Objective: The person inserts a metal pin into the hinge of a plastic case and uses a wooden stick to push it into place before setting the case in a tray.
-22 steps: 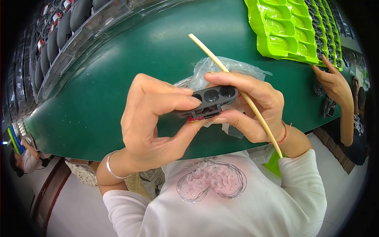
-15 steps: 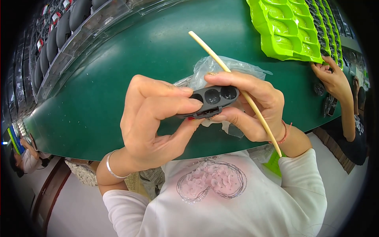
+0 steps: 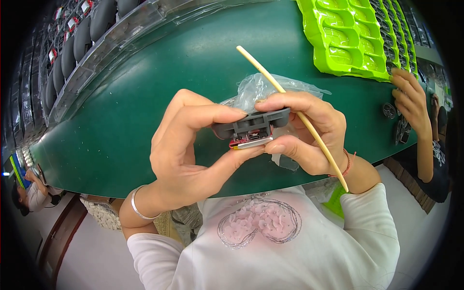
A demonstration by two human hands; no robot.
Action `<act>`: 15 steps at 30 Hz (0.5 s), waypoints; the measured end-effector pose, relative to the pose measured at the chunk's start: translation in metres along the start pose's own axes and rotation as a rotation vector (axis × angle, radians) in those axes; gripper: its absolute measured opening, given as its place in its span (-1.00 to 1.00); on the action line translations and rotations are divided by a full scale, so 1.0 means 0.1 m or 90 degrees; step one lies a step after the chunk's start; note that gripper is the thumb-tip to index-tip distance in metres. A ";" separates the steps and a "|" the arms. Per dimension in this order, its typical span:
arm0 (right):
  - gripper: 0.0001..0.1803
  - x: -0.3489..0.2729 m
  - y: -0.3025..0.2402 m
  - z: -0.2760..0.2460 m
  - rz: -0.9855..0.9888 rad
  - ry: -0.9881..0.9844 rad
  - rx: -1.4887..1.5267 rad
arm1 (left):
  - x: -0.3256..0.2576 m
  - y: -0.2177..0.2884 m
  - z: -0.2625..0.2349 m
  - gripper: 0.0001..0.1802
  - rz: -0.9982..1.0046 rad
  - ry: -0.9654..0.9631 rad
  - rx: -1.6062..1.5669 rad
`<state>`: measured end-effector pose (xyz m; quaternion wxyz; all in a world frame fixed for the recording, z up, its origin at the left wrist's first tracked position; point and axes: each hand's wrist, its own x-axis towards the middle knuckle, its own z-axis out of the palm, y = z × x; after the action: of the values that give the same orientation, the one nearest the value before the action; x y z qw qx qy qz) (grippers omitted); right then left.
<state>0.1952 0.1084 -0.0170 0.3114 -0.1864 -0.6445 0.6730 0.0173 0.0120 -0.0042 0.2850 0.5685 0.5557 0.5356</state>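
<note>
**Dark housing pinched edge-on above the green table**

Head view, the only one: both hands are up over the green table (image 3: 145,96), and between them sits a small dark grey plastic housing (image 3: 252,123), turned edge-on. The left hand (image 3: 188,145) has thumb and forefinger closed on its left end; the right hand (image 3: 309,135) clamps the right end, fingers above, thumb below. A pale thin stick (image 3: 290,104) is tucked through the right hand too, slanting up and away from the housing.

How far along? A red-edged board with a silvery part (image 3: 249,141) shows along the housing's underside, so the insides look seated, though whether fully is hard to say at this angle. No cover is visible on that side.

Behind the housing lies a crumpled clear bag (image 3: 256,87), mostly hidden by fingers. Far right of it, lime-green trays (image 3: 348,43), cut off by the rim, and another person's hand (image 3: 411,96).
</note>
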 end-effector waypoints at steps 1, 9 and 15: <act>-0.57 -0.01 -0.02 0.00 -0.005 0.000 -0.002 | 0.00 0.00 -0.01 -0.52 -0.023 0.001 -0.046; -0.70 -0.01 -0.14 -0.05 0.008 -0.024 -0.100 | 0.00 0.10 -0.03 -0.51 -0.152 -0.057 -0.244; -0.67 0.00 -0.20 -0.02 -0.044 -0.046 -0.118 | -0.03 0.21 -0.05 -0.41 -0.192 -0.024 -0.372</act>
<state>0.2003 0.1096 0.0025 0.2925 -0.1680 -0.7208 0.6055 0.0204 0.0029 0.0153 0.5226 0.3838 0.4510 0.6134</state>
